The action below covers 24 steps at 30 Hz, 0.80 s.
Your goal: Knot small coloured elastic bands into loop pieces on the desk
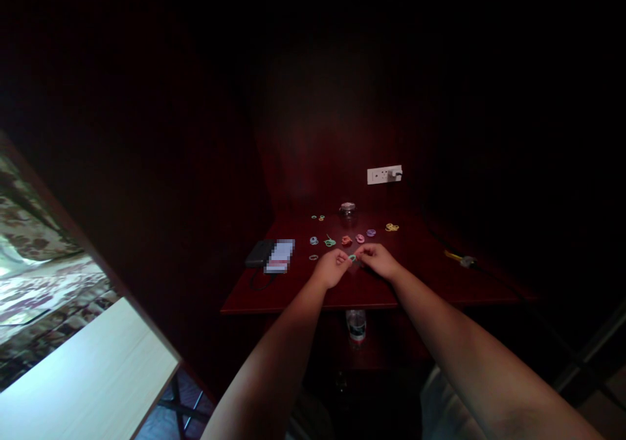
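My left hand (332, 268) and my right hand (377, 259) meet above the dark red desk, fingertips close together. Between them a small green hair tie (352, 257) is pinched from both sides. Just beyond my hands lies a row of little hair-tie piles sorted by colour: blue (313, 240), green (330, 242), orange-red (347, 240), pink (360, 238), purple (371, 233) and yellow (392, 227). One pale hair tie (313, 257) rests alone left of my left hand.
Behind the piles stands a clear jar (347, 212), with a few small loops (321, 218) beside it. A phone (280, 256) and a black case (259, 253) lie left. A cable with a yellow end (454, 255) is right; a bottle (357, 326) stands below the desktop.
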Tool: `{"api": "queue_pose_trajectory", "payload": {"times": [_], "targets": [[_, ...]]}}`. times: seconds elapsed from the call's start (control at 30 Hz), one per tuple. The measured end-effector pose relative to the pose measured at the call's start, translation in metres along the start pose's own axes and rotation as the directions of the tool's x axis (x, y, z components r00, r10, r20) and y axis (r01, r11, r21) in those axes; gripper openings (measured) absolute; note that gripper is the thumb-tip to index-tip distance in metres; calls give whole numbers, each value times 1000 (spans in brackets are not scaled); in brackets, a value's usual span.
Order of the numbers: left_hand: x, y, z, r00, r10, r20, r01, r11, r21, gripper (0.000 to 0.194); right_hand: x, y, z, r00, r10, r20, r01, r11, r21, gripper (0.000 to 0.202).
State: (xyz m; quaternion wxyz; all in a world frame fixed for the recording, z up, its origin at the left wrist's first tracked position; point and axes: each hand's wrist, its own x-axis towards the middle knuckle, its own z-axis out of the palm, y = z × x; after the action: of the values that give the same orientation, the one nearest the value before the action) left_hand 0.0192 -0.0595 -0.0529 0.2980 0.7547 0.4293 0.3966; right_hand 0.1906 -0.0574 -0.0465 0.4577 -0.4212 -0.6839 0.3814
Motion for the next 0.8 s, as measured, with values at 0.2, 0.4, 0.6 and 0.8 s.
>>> {"api": "queue_pose_trajectory", "payload": {"times": [0.2, 0.4, 0.6, 0.8], "targets": [[0, 2, -1, 1000, -14, 11, 14, 1000, -20, 16, 0, 3, 0, 999, -27, 18, 27, 999, -36, 19], [2, -4, 1, 1000, -3, 3, 4, 999, -34, 16, 0, 3, 0, 1000, -17, 22, 18, 999, -36, 21], [2, -3, 2, 1000, -1, -12, 0, 999, -54, 15, 1, 6, 1, 999, -19, 49, 21, 999, -43, 21], [2, -1, 1, 1000, -7, 4, 7, 994, -106, 17, 0, 6, 2, 996, -4, 93, 8, 999, -40, 20]]}}
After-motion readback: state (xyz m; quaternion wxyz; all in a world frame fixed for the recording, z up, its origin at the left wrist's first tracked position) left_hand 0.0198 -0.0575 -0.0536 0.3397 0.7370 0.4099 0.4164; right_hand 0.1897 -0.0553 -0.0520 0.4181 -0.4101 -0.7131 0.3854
